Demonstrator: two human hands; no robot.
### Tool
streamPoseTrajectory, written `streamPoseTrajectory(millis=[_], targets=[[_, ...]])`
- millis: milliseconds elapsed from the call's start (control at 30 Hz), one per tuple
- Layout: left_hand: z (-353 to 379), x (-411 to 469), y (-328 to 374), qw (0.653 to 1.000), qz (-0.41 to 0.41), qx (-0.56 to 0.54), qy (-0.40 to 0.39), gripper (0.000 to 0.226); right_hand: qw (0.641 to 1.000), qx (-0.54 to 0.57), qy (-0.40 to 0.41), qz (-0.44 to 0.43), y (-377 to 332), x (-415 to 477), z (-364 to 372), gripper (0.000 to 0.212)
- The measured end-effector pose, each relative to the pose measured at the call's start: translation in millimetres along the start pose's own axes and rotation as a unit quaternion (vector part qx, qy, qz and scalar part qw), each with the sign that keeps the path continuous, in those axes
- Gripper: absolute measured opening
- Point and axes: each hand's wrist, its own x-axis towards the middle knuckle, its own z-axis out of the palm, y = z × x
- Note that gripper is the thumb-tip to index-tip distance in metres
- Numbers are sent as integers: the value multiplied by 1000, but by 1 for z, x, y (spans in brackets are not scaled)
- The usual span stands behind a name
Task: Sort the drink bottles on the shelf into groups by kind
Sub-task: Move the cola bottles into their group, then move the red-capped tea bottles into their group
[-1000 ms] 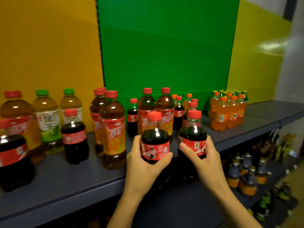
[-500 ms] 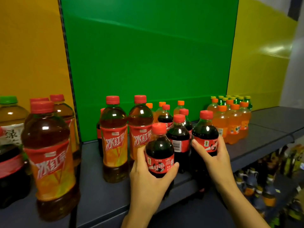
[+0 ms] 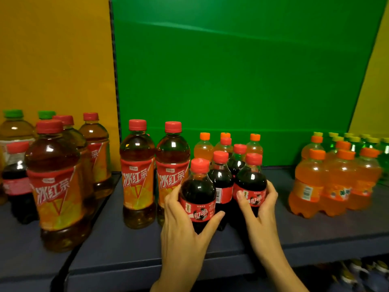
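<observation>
Far left on your shelf (image 3: pixel 130 245), two green-capped tea bottles (image 3: pixel 14 131) stand upright at the back, with one small cola bottle (image 3: pixel 16 182) in front of them. Beside these you have three iced tea bottles (image 3: pixel 55 186), caps up, and further right two more iced tea bottles (image 3: pixel 137 175) side by side, touching.

Your left hand (image 3: pixel 183 228) grips a cola bottle (image 3: pixel 199 197) around its label, long axis vertical, cap up. Your right hand (image 3: pixel 261 209) wraps a second cola bottle (image 3: pixel 251 182), also upright. Between and behind them stand three further colas (image 3: pixel 221 178), then three orange soda bottles (image 3: pixel 203 147) at the back.

To the right, well apart, a cluster of orange soda (image 3: pixel 309 182) stands upright with green bottles (image 3: pixel 385 157) behind; their number can't be counted.
</observation>
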Motion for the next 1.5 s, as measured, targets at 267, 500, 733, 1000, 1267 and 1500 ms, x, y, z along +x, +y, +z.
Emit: streamPoseTrajectory(millis=[267, 500, 733, 1000, 1267, 1500], targets=[[16, 7, 9, 959, 27, 275, 62, 83, 991, -130, -30, -30, 9, 10, 3, 100], [17, 9, 20, 944, 18, 325, 61, 84, 987, -145, -43, -45, 6, 10, 6, 96], [-30, 16, 20, 958, 79, 216, 170, 66, 965, -58, 7, -257, -65, 14, 7, 48], [-78, 72, -18, 993, -45, 83, 67, 92, 908, -317, -180, -207, -133, 48, 62, 89], [-84, 86, -37, 993, -104, -53, -36, 68, 825, -487, -276, -76, -136, 63, 88, 102], [-90, 80, -33, 996, -53, -73, 4, 71, 842, -465, -224, -156, -137, 57, 86, 92]])
